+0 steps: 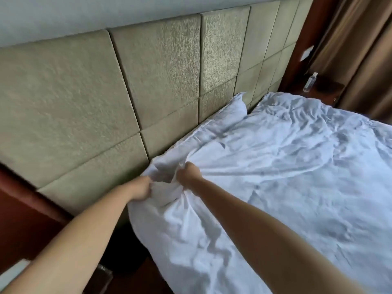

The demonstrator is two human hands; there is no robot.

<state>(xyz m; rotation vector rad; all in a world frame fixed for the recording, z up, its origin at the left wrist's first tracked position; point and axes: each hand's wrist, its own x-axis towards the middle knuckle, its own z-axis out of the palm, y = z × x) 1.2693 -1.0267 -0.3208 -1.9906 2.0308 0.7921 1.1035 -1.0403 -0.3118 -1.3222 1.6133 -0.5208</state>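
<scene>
- The white blanket (275, 166) lies spread out wide and all wrinkly. Its near corner is bunched up right by the green headboard (106, 92).
- The left hand (141, 188) is curled tight round a clump of that corner, at the blanket's outer edge.
- The right hand (187, 174) is curled into a fist too. It grips a fold of the same corner — a little further in over the blanket.
- So the corner sits between the two hands and touches both. The hands are close together, with just a lump of cloth in the gap.
- The rest of the blanket runs away from the hands to the right. Its top edge goes along the headboard, past a white pillow (235, 105), to the far corner.
- I think the job here is to pull the corner straight and flat. Neither hand has to reach, since both already have it.
- The left hand is nearer the outer side, so it looks best placed to tug the corner out that way. The right hand could smooth the edge toward the pillow.
- Far off, a clear bottle (310, 82) stands on a small dark nightstand (326, 89) — well apart from the hands. Brown curtains (364, 49) hang behind it.
</scene>
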